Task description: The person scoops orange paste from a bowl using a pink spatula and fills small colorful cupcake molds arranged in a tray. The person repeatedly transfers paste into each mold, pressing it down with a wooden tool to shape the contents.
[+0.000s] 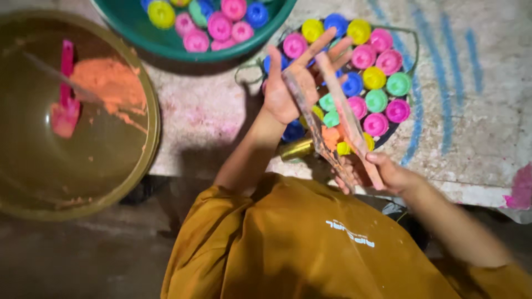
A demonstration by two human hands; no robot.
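Both hands (288, 88) (382, 171) pinching clear bag (332, 111), contents blurred

caps (376, 101): smooth glossy plastic
basin (148, 119): glossy olive plastic, left of the caps
powder (113, 83): matt orange
floor (487, 133): rough mottled stone

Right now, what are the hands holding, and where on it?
Both hold a long clear plastic sleeve with orange powder inside: left hand at its upper end, right hand pinching the lower end.

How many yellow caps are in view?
6: one in the green basin; on the tray, two at the top, one mid-right, two low by the bag. Hands may hide more.
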